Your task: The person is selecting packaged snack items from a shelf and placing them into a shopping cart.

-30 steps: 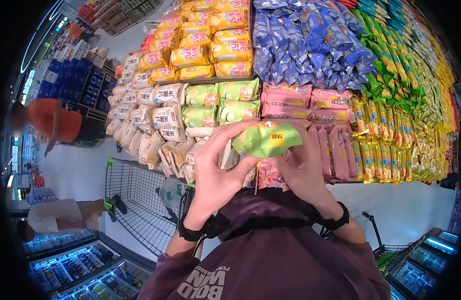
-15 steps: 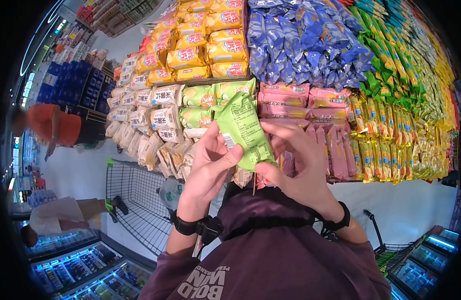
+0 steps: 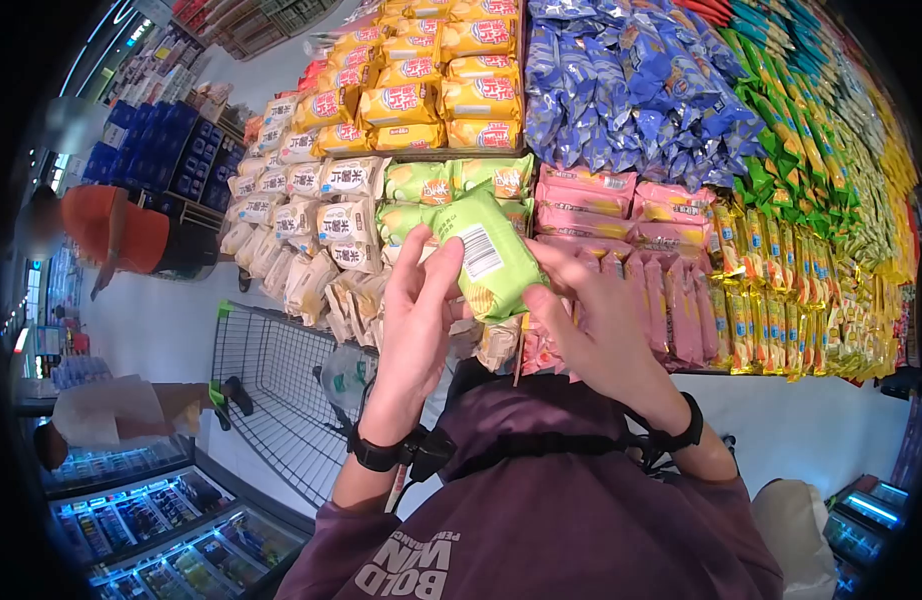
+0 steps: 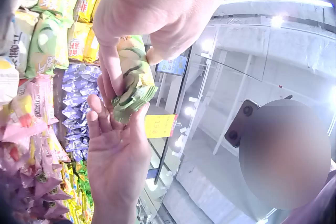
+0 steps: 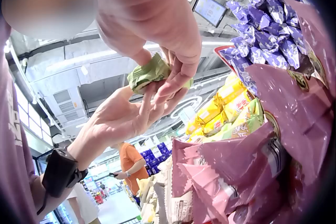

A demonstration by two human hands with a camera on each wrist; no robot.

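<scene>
Over the display, both hands hold a light green snack bag, its barcode panel facing up in the head view. My left hand grips the bag's left side, thumb lying on the barcode side. On the opposite edge, my right hand pinches the lower right corner between thumb and fingers. The left wrist view shows the bag's crimped green end between the two hands. Seen from the right wrist, the bag is mostly covered by fingers. Matching green bags lie just behind it on the display.
White-beige bags and yellow bags fill the display's left side. Pink packs, blue bags and gold packs are on the right. A wire shopping cart stands at left, near a person in orange.
Between the hands the green bag has turned, from its yellow-labelled face to its text-covered back, then to the barcode panel. The left thumb has moved up onto it. A pale shape has appeared at lower right.
</scene>
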